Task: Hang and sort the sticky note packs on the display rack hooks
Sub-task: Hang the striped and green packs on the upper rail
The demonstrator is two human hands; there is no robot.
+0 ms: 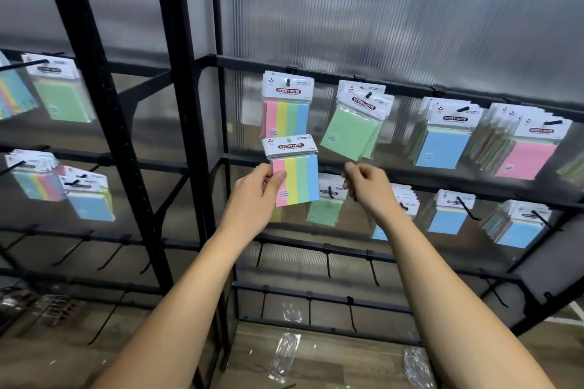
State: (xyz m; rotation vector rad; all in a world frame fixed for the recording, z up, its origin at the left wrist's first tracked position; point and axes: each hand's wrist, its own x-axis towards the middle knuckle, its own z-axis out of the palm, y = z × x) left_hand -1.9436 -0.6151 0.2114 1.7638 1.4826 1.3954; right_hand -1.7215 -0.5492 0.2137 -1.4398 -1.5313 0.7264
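Note:
My left hand (257, 191) holds a striped sticky note pack (295, 169) (pink, yellow, green, blue) by its lower left corner, just below another striped pack (287, 104) hanging on a hook of the black display rack (316, 68). My right hand (366, 183) hovers to the right of the held pack, fingers curled with thumb and forefinger pinched, nothing visible in them. On the same rail hang a tilted green pack (352, 128), blue packs (444, 139) and pink packs (527, 155).
The rail below carries a green pack (324, 207) and blue packs (448, 215). Bare hooks (328, 264) line the two lowest rails. The left rack bay holds more packs (60, 95). Clear plastic wrappers (284, 354) lie on the wooden floor.

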